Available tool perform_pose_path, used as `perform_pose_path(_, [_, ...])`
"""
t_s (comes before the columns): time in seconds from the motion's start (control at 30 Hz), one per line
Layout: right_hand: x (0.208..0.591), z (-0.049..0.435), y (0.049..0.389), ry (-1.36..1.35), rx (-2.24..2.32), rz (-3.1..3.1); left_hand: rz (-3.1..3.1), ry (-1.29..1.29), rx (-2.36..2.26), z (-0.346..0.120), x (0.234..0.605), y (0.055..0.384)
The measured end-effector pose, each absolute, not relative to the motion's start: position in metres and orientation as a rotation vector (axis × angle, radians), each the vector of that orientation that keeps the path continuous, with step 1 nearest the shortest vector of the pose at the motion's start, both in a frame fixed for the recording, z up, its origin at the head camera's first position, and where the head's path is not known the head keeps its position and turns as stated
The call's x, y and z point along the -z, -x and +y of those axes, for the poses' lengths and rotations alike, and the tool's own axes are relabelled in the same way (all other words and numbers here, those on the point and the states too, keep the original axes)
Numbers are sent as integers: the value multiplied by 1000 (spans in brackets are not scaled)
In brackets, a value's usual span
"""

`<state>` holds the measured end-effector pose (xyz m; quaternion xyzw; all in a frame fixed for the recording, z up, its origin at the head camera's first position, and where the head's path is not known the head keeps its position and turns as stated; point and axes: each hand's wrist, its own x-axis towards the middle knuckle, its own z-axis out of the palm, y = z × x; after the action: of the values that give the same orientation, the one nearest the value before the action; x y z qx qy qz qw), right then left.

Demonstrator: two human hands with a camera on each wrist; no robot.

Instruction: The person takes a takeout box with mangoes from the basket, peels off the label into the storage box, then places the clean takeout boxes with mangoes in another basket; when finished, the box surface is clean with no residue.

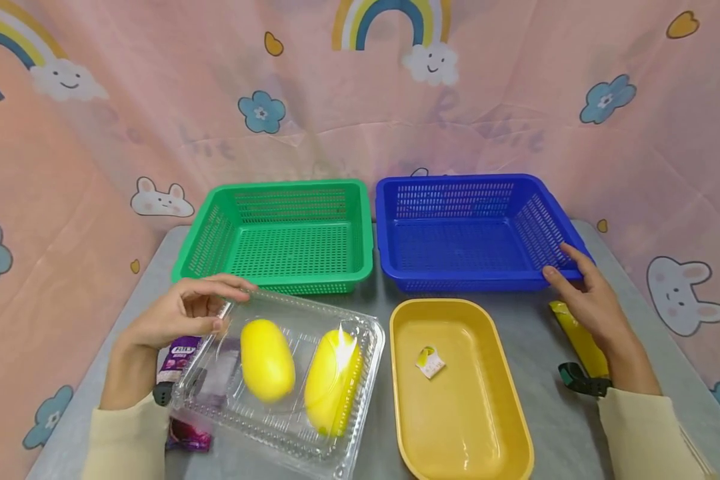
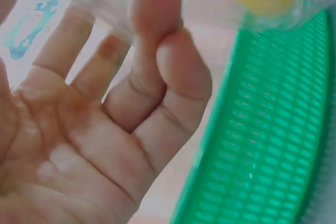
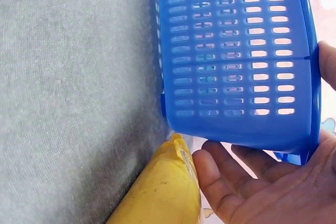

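Observation:
My left hand [image 1: 177, 313] pinches the upper left corner of a clear plastic box [image 1: 366, 373], its thumb at the near side of the edge. Two yellow, mango-shaped fruits [image 1: 267, 360] lie side by side in that box, which is tilted towards me. At the front right corner of the blue basket [image 1: 468, 283], my right hand [image 1: 597, 313] grips the rim. Its fingers wrap round the corner in the right wrist view, close by the tip of a yellow packet [image 3: 163, 187]. The left wrist view shows the left fingers bent up against the blurred clear plastic.
A green basket [image 1: 276, 283] stands left of the blue one. In front of them sits a yellow tray [image 1: 456, 427] with a small white and yellow piece [image 1: 430, 362] in it. A purple packet [image 1: 180, 353] lies partly hidden beneath the left hand and clear box.

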<state>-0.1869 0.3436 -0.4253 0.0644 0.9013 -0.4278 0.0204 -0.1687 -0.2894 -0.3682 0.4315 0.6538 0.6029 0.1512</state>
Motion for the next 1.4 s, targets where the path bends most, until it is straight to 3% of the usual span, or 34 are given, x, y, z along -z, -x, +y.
perform_pose_path(0.37, [429,344,187,-208,1369,2804,1986,-1054,-1921,-257,330,200])
perform_pose_path(0.77, [429,344,186,-250,1383,2819,2178,-615,-1998,-170,301,253])
perform_pose_path(1.4, [434,333,185,-238,1509,2985,2235,-422,-1976,-50,317,319])
